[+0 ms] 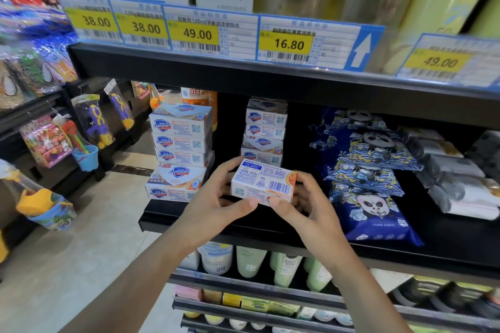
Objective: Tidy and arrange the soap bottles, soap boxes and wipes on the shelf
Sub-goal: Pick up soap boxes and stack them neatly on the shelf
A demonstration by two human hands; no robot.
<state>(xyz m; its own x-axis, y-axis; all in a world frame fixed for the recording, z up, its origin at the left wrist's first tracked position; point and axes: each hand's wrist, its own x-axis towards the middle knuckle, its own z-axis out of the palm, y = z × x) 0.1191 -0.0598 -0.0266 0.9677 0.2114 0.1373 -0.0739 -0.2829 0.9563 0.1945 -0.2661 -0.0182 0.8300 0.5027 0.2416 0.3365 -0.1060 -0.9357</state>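
Mid-tidy at the soap shelf, one box in hand between two stacks.

On the black shelf point(173, 220): blue panda wipes packs point(370, 178) well to the right, a tall stack of soap boxes point(180, 151) at the left, a shorter stack point(265, 134) behind the hands. Held just in front of that shorter stack, above the shelf's front edge: a single soap box point(263, 184), barcode side up, pinched by left hand point(216, 197) and right hand point(311, 205), thumbs along its near edge, fingers curled behind. Placing step, by the look of it; next likely to call for turning the logo face outward and squaring it on a stack.
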